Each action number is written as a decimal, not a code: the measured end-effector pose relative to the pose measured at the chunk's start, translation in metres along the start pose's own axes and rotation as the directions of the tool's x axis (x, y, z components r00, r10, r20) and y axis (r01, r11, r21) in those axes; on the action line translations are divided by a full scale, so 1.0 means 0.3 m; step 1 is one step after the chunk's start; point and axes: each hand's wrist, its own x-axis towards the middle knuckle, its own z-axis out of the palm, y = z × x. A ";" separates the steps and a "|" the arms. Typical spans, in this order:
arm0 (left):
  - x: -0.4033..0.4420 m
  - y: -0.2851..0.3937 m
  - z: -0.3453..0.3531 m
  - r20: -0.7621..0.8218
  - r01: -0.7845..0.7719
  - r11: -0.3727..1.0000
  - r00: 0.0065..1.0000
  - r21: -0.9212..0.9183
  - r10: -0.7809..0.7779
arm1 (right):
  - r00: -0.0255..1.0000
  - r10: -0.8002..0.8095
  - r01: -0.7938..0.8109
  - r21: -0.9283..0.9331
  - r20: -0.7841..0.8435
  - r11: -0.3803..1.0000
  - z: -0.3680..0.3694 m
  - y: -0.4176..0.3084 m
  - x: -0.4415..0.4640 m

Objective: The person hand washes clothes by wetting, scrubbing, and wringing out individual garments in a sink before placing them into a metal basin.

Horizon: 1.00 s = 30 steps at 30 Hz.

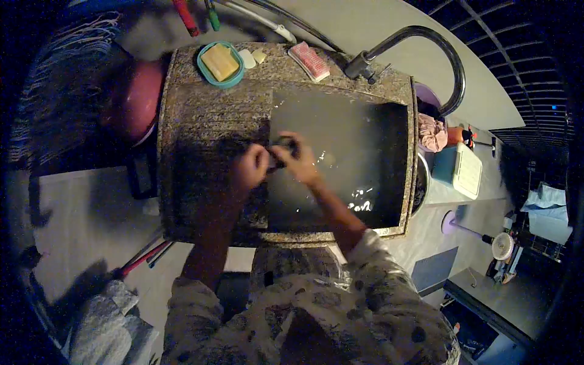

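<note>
My left hand [252, 167] is closed, its fingers curled at the inner edge of a ribbed stone washboard [207, 134]. Close beside it, my right hand [296, 159] bends its fingers around a small dark thing [277, 159]. That thing spans the gap between both hands, and it may be wet cloth, but its kind is too blurred to tell. Both hands are above the line where the washboard meets a sink basin of cloudy grey water [340, 134]. Some bright glints lie on the water.
A teal dish [239, 78] with a yellow soap bar [219, 62] sits on the back ledge. A red-and-white brush [309, 61] lies near the curved faucet [456, 67]. A pink basin [139, 100] stands left; a teal box with a white lid [468, 171] stands right.
</note>
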 end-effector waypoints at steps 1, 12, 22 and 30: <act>0.003 -0.011 0.095 0.147 -0.066 0.984 0.988 0.164 0.041 | 0.989 -0.132 0.112 -0.246 -0.066 0.963 -0.116 0.024 -0.007; -0.013 -0.205 0.602 0.055 0.007 0.953 0.998 0.302 -0.025 | 0.886 0.449 -0.398 -0.693 -0.118 0.602 -0.377 0.191 -0.052; -0.305 0.070 0.168 -0.196 0.133 0.922 0.957 -0.364 -0.216 | 0.944 0.329 -0.209 0.777 0.002 0.594 -0.153 0.238 0.139; -0.523 0.026 -0.066 -0.371 0.059 0.990 0.928 0.128 -0.007 | 0.991 -0.014 0.076 0.474 -0.132 0.877 0.378 0.049 0.282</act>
